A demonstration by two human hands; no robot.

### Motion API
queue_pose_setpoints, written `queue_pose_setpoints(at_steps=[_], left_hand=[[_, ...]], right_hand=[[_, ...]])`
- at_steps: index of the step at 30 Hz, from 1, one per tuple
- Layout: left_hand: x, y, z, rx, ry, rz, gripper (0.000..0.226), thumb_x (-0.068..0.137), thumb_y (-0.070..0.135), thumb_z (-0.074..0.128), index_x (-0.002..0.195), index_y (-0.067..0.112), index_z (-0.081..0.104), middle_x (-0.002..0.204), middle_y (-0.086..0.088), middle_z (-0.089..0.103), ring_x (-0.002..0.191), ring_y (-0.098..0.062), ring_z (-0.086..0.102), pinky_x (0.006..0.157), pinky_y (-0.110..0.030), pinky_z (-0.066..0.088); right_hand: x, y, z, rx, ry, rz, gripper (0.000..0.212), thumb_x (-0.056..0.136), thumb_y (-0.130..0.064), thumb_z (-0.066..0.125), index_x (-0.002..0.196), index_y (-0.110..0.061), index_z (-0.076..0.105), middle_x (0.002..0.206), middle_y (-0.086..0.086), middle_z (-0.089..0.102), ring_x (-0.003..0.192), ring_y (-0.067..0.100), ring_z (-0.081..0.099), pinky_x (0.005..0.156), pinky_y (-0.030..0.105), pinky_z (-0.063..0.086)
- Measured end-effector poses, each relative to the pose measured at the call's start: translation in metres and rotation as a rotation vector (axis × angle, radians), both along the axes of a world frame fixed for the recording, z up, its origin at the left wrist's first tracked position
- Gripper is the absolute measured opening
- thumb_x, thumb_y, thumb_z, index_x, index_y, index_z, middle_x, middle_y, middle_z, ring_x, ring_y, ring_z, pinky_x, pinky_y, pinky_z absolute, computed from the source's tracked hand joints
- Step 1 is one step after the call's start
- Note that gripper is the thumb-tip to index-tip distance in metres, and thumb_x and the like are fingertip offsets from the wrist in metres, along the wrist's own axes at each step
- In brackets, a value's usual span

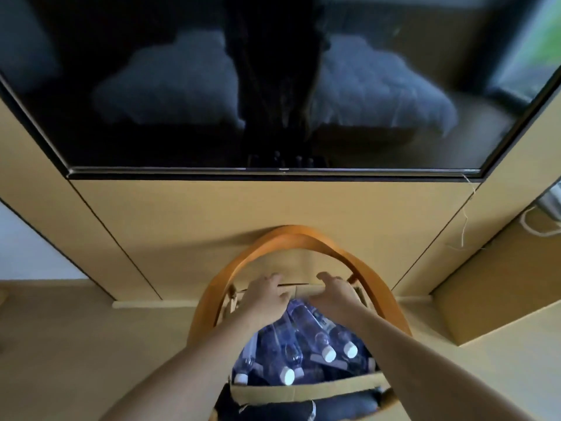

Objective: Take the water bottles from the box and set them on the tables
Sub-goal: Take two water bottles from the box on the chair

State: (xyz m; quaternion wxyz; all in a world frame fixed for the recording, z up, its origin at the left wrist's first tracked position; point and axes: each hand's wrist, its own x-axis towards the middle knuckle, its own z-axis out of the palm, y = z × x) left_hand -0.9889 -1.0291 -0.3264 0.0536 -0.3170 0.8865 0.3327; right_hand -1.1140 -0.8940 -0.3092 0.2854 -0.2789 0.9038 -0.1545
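The bottles (pixel 306 344) lay heaped on their sides in the box (pixel 303 390), white caps pointing toward me, the clear plastic looking bluish. The box sat on a chair (pixel 291 238) with a curved orange wooden frame that arched over its far end. My left hand (pixel 264 294) rested palm down at the far end of the box, fingers spread over the cardboard flap (pixel 299 288) there. My right hand (pixel 335 294) lay just beside it on the same flap, fingers curled over the edge; neither held a bottle. Both forearms reached in over the heap. Beyond the chair stood a tan wall panel (pixel 273 205), and above it a dark TV (pixel 182 86) reflecting beds. A cardboard carton (pixel 501 293) stood to the right.
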Motion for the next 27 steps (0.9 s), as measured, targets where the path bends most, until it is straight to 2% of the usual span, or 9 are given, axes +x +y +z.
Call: queue_pose_setpoints(at_steps=[2,5,8,13,16,18,21,24,27], left_hand=[[-0.007,-0.012,-0.022,0.046,-0.018,0.007,0.053,0.100,0.039,0.053,0.148,0.017,0.047,0.143,-0.010,0.053,0.115,-0.027,0.061,0.096,-0.039,0.051],[-0.014,-0.017,-0.053,0.109,-0.035,0.064,0.045,0.100,0.037,0.055,0.140,0.017,0.054,0.129,-0.004,0.062,0.106,-0.021,0.064,0.082,-0.026,0.048],[-0.018,-0.015,-0.085,0.184,-0.074,0.152,0.030,0.101,0.036,0.055,0.121,0.016,0.060,0.093,0.009,0.063,0.081,-0.007,0.061,0.066,-0.020,0.041],[-0.028,-0.012,-0.132,0.263,-0.188,0.284,0.009,0.099,0.034,0.056,0.103,0.028,0.050,0.073,0.003,0.063,0.059,-0.003,0.059,0.048,-0.016,0.039],[-0.035,-0.011,-0.158,0.268,-0.252,0.387,0.022,0.096,0.036,0.062,0.082,0.022,0.051,0.071,0.004,0.061,0.059,-0.003,0.058,0.052,-0.025,0.050],[-0.040,-0.009,-0.172,0.300,-0.304,0.435,0.020,0.094,0.039,0.065,0.095,0.019,0.060,0.075,0.005,0.061,0.060,-0.005,0.057,0.058,-0.032,0.056],[-0.049,-0.008,-0.190,0.312,-0.366,0.522,0.055,0.091,0.048,0.067,0.129,0.011,0.054,0.082,0.010,0.054,0.066,-0.004,0.054,0.055,-0.025,0.047],[-0.062,-0.008,-0.204,0.344,-0.380,0.587,0.060,0.086,0.049,0.072,0.127,0.009,0.054,0.093,-0.001,0.067,0.081,-0.019,0.068,0.070,-0.034,0.058],[-0.069,-0.005,-0.214,0.326,-0.383,0.609,0.074,0.080,0.050,0.079,0.133,0.008,0.048,0.101,-0.005,0.063,0.085,-0.019,0.062,0.061,-0.028,0.046]], right_hand=[[-0.004,-0.008,-0.019,0.034,-0.030,-0.012,0.055,0.088,-0.036,0.060,0.140,-0.023,0.049,0.118,0.007,0.066,0.100,0.026,0.067,0.074,0.037,0.058],[-0.006,-0.019,-0.046,0.087,-0.071,-0.040,0.046,0.088,-0.034,0.060,0.133,-0.023,0.054,0.109,0.001,0.066,0.091,0.019,0.065,0.064,0.029,0.054],[-0.009,-0.031,-0.074,0.144,-0.112,-0.064,0.040,0.092,-0.037,0.058,0.131,-0.026,0.054,0.111,0.000,0.065,0.094,0.016,0.064,0.079,0.031,0.058],[-0.024,-0.039,-0.120,0.187,-0.206,-0.086,0.045,0.094,-0.045,0.053,0.136,-0.029,0.051,0.109,-0.003,0.064,0.091,0.015,0.065,0.075,0.034,0.061],[-0.030,-0.045,-0.150,0.260,-0.227,-0.025,0.055,0.090,-0.038,0.051,0.143,-0.028,0.044,0.125,0.003,0.061,0.108,0.025,0.063,0.087,0.042,0.058],[-0.030,-0.048,-0.168,0.348,-0.223,0.017,0.070,0.087,-0.041,0.057,0.151,-0.026,0.032,0.141,0.008,0.050,0.127,0.032,0.051,0.100,0.043,0.049],[-0.025,-0.052,-0.191,0.473,-0.124,0.088,0.086,0.085,-0.058,0.064,0.152,-0.024,0.023,0.147,0.012,0.041,0.134,0.034,0.040,0.101,0.047,0.041],[-0.020,-0.056,-0.206,0.546,-0.013,0.139,0.091,0.085,-0.048,0.069,0.154,-0.017,0.019,0.144,0.014,0.041,0.130,0.032,0.041,0.096,0.044,0.042],[-0.021,-0.059,-0.214,0.587,0.049,0.176,0.095,0.082,-0.044,0.073,0.153,-0.011,0.020,0.140,0.013,0.042,0.128,0.031,0.042,0.093,0.042,0.044]])
